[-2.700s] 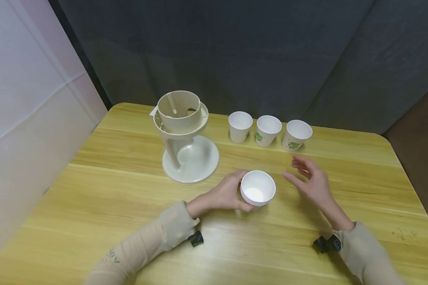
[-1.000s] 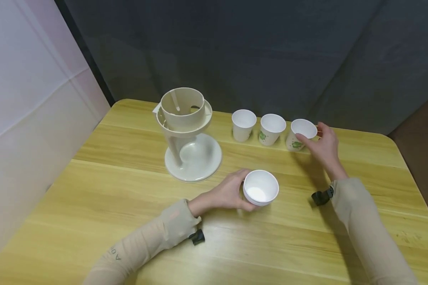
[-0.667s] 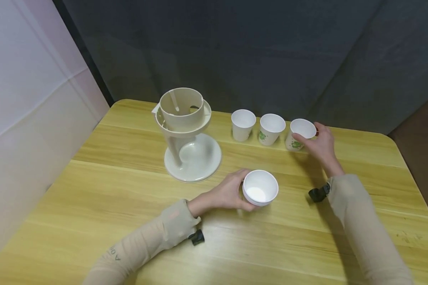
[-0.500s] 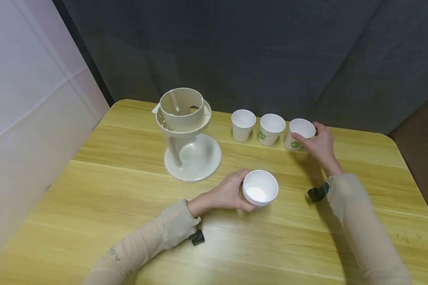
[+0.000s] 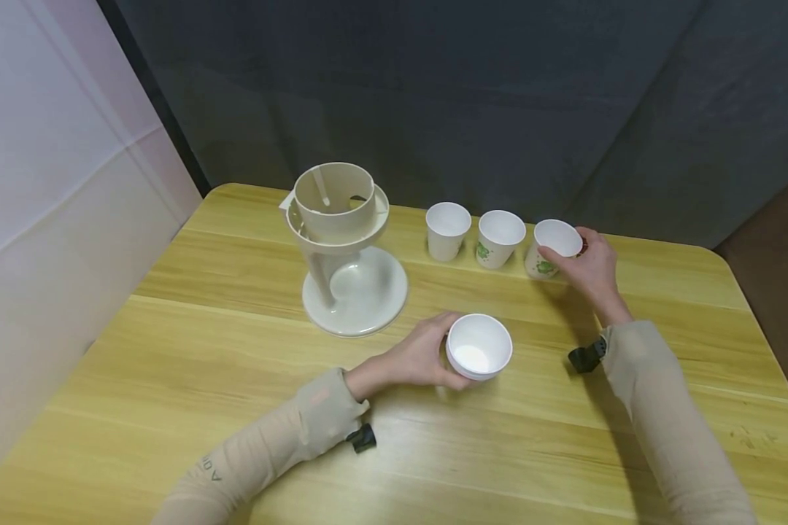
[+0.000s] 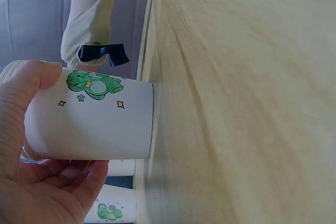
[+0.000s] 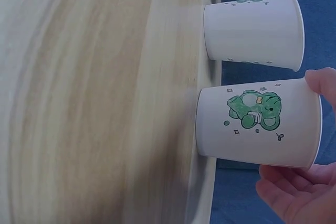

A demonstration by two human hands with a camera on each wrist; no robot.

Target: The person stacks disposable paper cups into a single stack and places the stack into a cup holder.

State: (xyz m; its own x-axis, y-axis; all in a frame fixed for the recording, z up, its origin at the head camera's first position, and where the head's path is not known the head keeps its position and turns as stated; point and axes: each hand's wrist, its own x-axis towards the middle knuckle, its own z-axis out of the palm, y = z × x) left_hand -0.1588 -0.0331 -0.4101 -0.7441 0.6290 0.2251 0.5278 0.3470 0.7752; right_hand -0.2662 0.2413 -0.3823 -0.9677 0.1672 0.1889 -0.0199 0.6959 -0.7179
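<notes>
My left hand point(image 5: 423, 355) grips a stack of nested white paper cups point(image 5: 478, 348) near the middle of the table. In the left wrist view the cup stack point(image 6: 94, 124) shows a green cartoon bear, with layered rims beside the thumb. My right hand point(image 5: 591, 264) holds the rightmost paper cup point(image 5: 542, 264) of a back row, thumb on the near side and fingers round the far side. That cup stands upright on the table; its green bear point(image 7: 256, 109) shows in the right wrist view. Two more paper cups, a middle one point(image 5: 497, 244) and a left one point(image 5: 443, 237), stand beside it.
A cream-coloured stand point(image 5: 354, 292) with a round base and a ring-shaped holder point(image 5: 336, 211) is at the back left of the wooden table point(image 5: 236, 350). A dark curtain point(image 5: 433, 95) hangs behind the table, and a pale cloth point(image 5: 66, 146) on the left.
My right hand has moved forward from beside the stack and taken hold of the rightmost cup. Over the last half second almost nothing moves. The left hand keeps its hold.
</notes>
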